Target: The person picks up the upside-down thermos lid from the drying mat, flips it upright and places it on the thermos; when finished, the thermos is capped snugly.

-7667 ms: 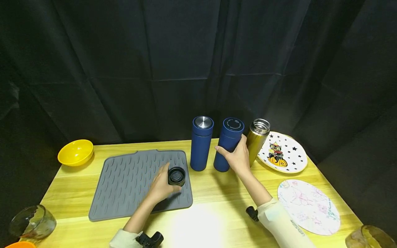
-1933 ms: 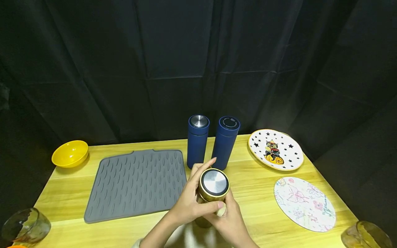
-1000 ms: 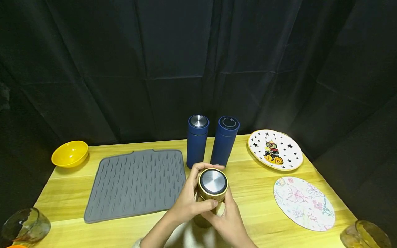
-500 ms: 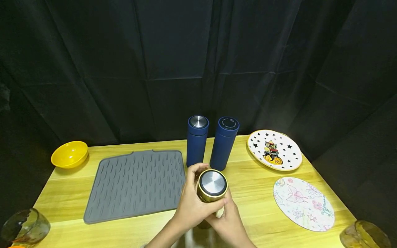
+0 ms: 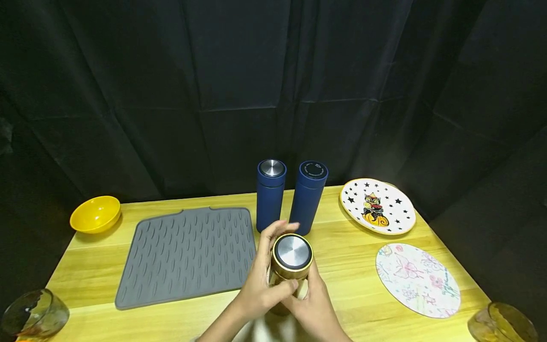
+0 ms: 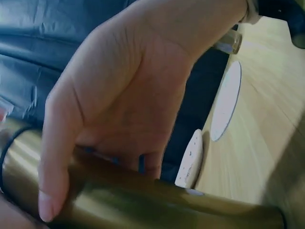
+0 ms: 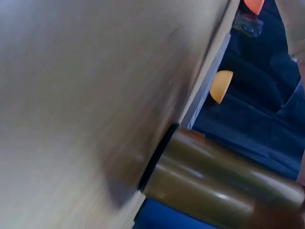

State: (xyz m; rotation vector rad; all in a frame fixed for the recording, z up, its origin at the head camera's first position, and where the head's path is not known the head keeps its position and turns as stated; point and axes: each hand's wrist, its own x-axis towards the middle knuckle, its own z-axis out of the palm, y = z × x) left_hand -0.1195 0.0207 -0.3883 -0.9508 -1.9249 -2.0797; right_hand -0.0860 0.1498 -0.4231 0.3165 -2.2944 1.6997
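Gold flask (image 5: 287,280) stands upright near the front edge of the surface (image 5: 342,256), roughly midway along it, with its steel-topped lid (image 5: 292,251) on. In the head view your left hand (image 5: 262,280) wraps the upper part just below the lid rim, thumb across the front, while your right hand (image 5: 314,306) curls round the lower body — both grips are clamped on the flask. To seat the lid well, I'd judge you should hold the body still with the right hand, turn only at the lid, and keep the flask vertical so the thread doesn't cross. The flask's base is hidden behind your hands, so whether it rests on the surface can't be told here.

From the left wrist, your palm and thumb (image 6: 52,191) press on the gold wall (image 6: 157,202); the fingertips are out of sight behind it.

The right wrist view is blurred — only the flask's lower end (image 7: 209,181) against the wood shows, apparently touching it, and none of your fingers.
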